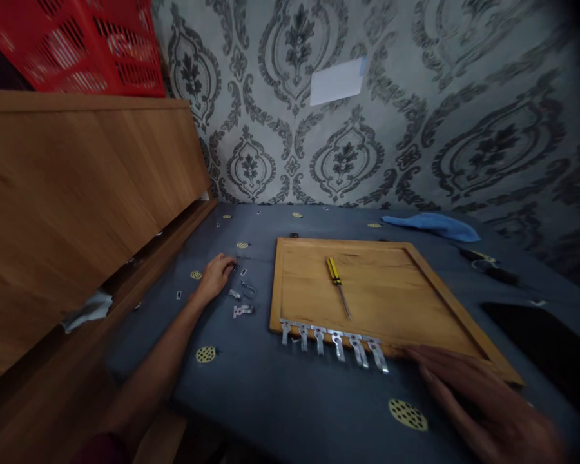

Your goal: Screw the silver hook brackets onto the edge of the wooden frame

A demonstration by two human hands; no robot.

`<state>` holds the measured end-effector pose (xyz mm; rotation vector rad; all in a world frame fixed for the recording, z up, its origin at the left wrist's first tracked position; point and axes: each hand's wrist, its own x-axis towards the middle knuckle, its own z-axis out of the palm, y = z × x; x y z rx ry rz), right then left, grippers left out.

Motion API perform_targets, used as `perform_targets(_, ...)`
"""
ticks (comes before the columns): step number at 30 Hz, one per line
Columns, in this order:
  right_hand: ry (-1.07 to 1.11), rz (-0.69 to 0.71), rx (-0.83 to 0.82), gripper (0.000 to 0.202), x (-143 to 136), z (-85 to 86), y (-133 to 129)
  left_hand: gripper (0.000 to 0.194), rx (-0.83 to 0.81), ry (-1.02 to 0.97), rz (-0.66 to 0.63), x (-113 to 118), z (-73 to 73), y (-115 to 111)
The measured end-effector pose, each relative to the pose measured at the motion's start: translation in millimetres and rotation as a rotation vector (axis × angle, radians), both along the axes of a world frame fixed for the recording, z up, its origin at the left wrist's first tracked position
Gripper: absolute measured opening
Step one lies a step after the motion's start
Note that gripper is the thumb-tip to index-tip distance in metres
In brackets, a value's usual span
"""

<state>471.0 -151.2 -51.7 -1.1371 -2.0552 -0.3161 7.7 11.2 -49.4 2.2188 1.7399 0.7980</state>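
My left hand is at the left of the table, its fingertips closed together over something small beside the loose metal pieces; what they hold is hidden. Nearest to it on the cloth are a curved metal piece and a silver bracket. My right hand lies with fingers stretched out, their tips at the near edge of the framed wooden panel. Along that edge several silver metal brackets sit in a row and hang over it. A yellow-handled screwdriver rests on the panel.
A wooden cabinet bounds the left side, with a red basket on top. Patterned wall stands behind the grey table cover. A blue cloth, a dark tool and a black flat object lie at the right.
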Motion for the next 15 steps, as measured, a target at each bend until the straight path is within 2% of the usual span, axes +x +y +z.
perform_targets(5, -0.003, -0.032, -0.023, 0.031, -3, 2.1, -2, 0.035, -0.022, 0.013, -0.049, 1, 7.5, -7)
perform_targets(11, 0.009, -0.027, -0.014, 0.031, -1, 0.5, -2, 0.032, -0.158, -0.007, -0.263, 4, 26.7, -22)
perform_targets(15, 0.042, -0.03, -0.03, 0.029, -1, -0.6, -3, 0.031, -0.238, -0.03, -0.343, 3, 32.8, -26)
